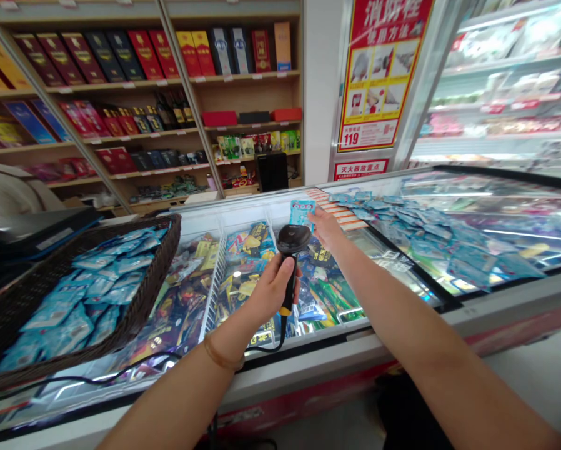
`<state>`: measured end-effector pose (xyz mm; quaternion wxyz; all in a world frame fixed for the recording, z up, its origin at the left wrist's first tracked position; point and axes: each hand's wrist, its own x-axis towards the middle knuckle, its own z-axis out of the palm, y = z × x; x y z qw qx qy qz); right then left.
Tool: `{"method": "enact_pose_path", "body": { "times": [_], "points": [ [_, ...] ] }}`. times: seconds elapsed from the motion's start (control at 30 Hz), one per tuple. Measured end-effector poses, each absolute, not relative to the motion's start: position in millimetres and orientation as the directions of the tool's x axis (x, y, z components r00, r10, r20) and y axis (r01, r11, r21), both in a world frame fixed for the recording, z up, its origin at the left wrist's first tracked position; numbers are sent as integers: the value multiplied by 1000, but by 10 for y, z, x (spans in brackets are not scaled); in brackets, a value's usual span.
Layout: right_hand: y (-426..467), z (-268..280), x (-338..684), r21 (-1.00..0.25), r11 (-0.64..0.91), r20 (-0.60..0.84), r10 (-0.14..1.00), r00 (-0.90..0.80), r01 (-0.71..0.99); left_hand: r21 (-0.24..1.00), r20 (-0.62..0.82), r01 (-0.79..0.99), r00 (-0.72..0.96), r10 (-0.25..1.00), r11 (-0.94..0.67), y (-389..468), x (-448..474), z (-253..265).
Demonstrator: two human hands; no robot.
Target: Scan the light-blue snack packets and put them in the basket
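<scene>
A: Where's the packet [300, 213]?
B: Raised above the freezer [327, 358], toward its far edge, pinched at its right side by the fingers of the right hand [326, 227].
A: How would it handle?
B: Light and soft, I'd judge, its film rather slick; a side edge seems the best hold, leaving the face flat.
A: And the scanner [293, 240]?
B: Rigid, probably a bit top-heavy. The left hand [275, 286] has its fingers wrapped round the handle, thumb uppermost, cable [283, 334] trailing to the freezer's front edge. The head sits just before the packet's lower edge; whether they touch, I can't tell.
A: The arms?
B: Both cross the front edge; the right reaches farther, stretched out, back of the hand showing.
</scene>
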<state>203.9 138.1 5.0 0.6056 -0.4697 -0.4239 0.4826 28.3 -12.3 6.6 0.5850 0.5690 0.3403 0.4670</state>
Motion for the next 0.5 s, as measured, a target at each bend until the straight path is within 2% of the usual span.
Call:
{"method": "enact_pose_path", "body": {
  "times": [0.2,0.5],
  "points": [
    [1372,66,2011,-874,141,133,990,49,-465,986,137,-141,391,910,-88,-114,287,25],
    [1341,100,2009,-795,129,132,990,37,-592,985,156,-133,415,896,-111,-80,277,-22]
  ]
}}
